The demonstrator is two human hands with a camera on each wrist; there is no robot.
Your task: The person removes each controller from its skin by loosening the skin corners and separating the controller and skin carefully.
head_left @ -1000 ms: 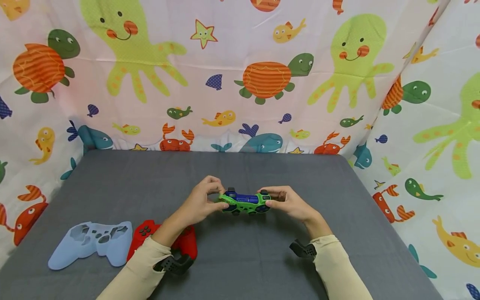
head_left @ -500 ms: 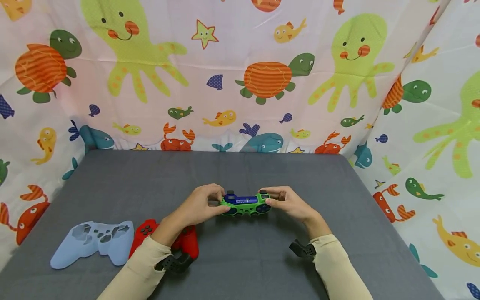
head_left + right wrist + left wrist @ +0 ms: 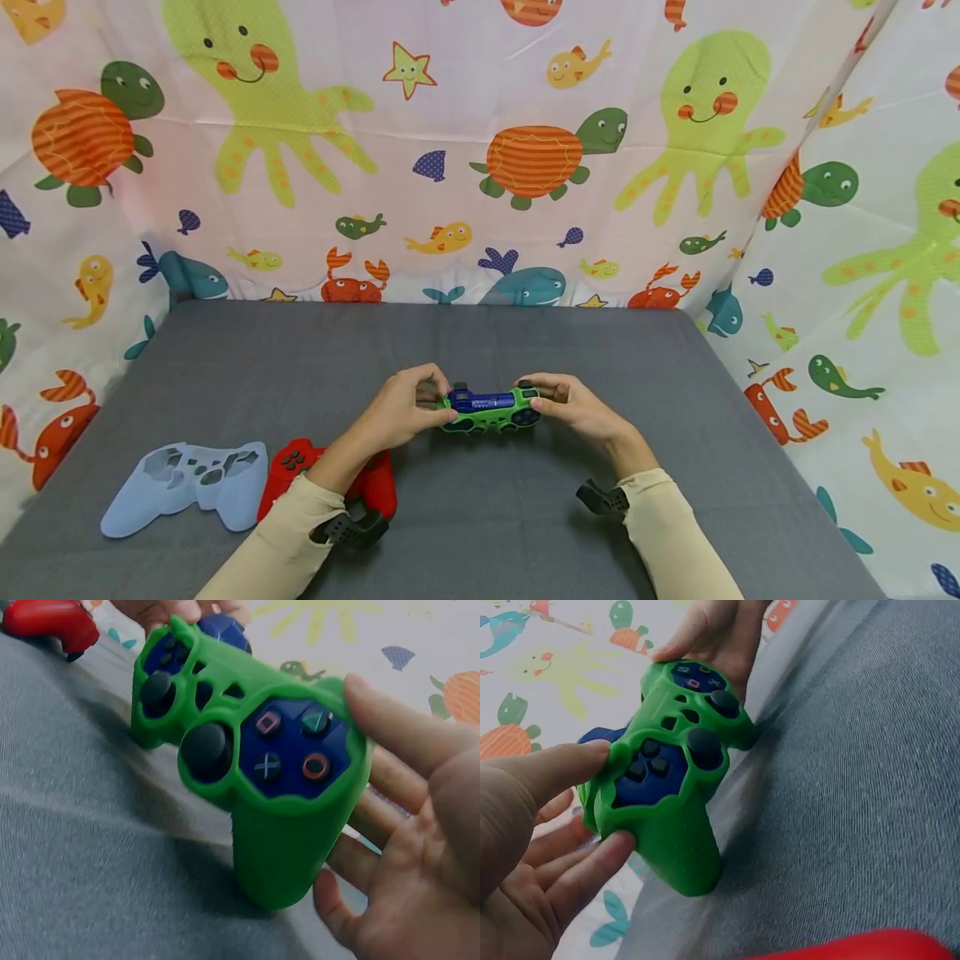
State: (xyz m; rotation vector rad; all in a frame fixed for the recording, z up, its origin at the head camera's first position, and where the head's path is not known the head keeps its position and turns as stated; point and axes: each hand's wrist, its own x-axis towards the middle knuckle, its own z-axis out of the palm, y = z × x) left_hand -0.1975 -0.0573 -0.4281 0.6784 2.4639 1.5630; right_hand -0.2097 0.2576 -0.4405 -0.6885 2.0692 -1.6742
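Observation:
A dark blue game controller (image 3: 483, 402) sits in a green silicone cover (image 3: 491, 418), its top edge facing away from the table. My left hand (image 3: 401, 404) pinches the cover at the left end; in the left wrist view its thumb presses the edge beside the direction buttons (image 3: 649, 765). Bare blue shows past the cover at that shoulder. The right end is held by my right hand (image 3: 581, 408), thumb on the cover near the shape buttons (image 3: 292, 742) and fingers behind. Both grips of the controller are inside the green cover.
On the grey cloth-covered table (image 3: 487, 533), a red controller (image 3: 288, 467) lies to the left, partly hidden under my left forearm. Beside it lies an empty light blue cover (image 3: 168, 492). A sea-animal curtain (image 3: 450, 108) hangs behind and at the sides.
My left fingers and thumb have shifted slightly at the cover's left end, and the controller has tilted a little. My right hand keeps its hold.

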